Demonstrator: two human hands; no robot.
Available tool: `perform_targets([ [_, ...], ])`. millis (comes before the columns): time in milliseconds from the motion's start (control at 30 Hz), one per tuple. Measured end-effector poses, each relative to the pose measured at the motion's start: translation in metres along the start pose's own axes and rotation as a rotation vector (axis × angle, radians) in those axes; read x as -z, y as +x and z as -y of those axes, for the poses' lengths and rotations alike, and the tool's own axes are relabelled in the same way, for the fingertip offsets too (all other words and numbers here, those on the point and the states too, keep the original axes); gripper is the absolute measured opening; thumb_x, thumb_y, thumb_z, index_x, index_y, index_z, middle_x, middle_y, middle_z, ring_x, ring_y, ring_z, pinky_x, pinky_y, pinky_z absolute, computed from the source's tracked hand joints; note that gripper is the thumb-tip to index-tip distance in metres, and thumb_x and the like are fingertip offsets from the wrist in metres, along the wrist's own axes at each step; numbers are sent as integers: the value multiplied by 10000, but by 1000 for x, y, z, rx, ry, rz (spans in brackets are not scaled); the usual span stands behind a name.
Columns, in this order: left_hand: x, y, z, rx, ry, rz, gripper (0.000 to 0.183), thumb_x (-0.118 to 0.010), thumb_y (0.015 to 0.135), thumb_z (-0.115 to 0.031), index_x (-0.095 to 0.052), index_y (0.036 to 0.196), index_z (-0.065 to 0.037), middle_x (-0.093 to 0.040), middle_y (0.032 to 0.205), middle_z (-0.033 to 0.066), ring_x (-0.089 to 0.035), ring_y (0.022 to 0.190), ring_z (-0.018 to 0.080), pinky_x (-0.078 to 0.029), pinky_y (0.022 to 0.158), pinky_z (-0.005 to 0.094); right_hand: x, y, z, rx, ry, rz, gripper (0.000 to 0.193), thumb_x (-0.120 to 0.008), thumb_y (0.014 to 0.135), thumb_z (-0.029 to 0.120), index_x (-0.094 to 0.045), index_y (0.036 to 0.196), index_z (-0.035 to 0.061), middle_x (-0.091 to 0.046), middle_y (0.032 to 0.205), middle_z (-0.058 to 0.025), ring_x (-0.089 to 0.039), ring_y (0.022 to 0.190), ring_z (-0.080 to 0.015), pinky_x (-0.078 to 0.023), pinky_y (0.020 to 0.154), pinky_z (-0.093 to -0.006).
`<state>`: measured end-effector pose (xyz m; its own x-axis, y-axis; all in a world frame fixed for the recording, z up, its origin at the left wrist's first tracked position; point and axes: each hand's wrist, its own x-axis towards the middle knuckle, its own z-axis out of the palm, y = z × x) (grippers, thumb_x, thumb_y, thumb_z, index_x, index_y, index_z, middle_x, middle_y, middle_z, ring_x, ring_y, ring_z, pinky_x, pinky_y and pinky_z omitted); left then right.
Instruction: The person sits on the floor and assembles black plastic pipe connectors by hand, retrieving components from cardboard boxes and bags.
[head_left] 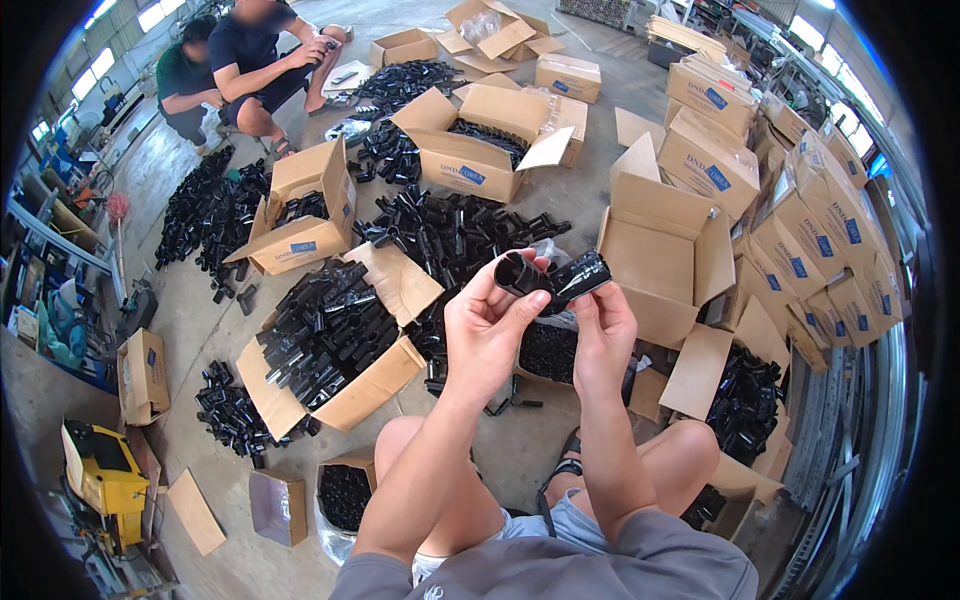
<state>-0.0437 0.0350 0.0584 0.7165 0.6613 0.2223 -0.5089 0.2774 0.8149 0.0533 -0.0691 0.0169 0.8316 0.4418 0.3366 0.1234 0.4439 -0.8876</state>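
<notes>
Above my knees, my left hand (487, 325) grips a glossy black tubular fitting (522, 274), its round hollow end facing up. My right hand (603, 340) has its thumb and fingers closed on a shiny black cylinder (580, 278) just beside it. The two meet between my hands; whether they are one piece or two I cannot tell. Just below the hands stands a box of small black parts (548, 352). Beyond my left hand spreads a large heap of black fittings (450, 235).
An open carton of black fittings (372, 385) lies left of me. At right stand an open carton (655, 262) and stacked closed cartons (815, 235). Long metal profiles (850, 470) line the right edge. Two people (250, 75) crouch at the far left. A yellow machine (105, 480) stands near left.
</notes>
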Motion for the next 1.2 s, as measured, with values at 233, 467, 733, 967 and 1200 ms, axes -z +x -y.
perform_targets([
  [233,-2,-1,-2,3,11,1,439,-695,902,73,-581,1325,44,-697,1209,106,-652,1066,113,-539,926,265,-2,-1,4,-326,443,-1,212,-648,997,131,-649,1186,34,-689,1107,-35,-630,985,-121,-505,897,-299],
  [467,-1,-1,1,-15,41,4,446,-702,898,72,-586,1327,39,-698,1204,81,-653,1014,95,-531,876,237,-8,-7,7,-399,529,-10,207,-620,1016,160,-653,1193,57,-695,1135,-40,-646,1026,-138,-513,909,-319],
  [733,-2,-1,0,-82,633,1,409,-765,852,-30,-657,1246,-49,-738,991,122,-654,848,40,-527,746,248,-16,-11,18,-524,453,-116,181,-649,1007,233,-673,1113,89,-705,1044,-13,-662,972,-126,-536,865,-322],
  [967,10,2,12,223,353,42,383,-705,961,-213,-620,1258,15,-693,1118,67,-631,1067,136,-494,887,270,2,-6,-19,-568,258,-157,147,-687,985,226,-689,1017,83,-697,925,21,-651,825,-62,-545,727,-234],
  [1200,26,7,29,603,264,-64,321,-636,1018,-256,-673,1256,-44,-704,1052,-30,-630,912,48,-487,782,241,0,-1,-16,-540,7,-68,222,-721,959,217,-719,1076,28,-710,955,-2,-643,847,-75,-518,763,-246],
])
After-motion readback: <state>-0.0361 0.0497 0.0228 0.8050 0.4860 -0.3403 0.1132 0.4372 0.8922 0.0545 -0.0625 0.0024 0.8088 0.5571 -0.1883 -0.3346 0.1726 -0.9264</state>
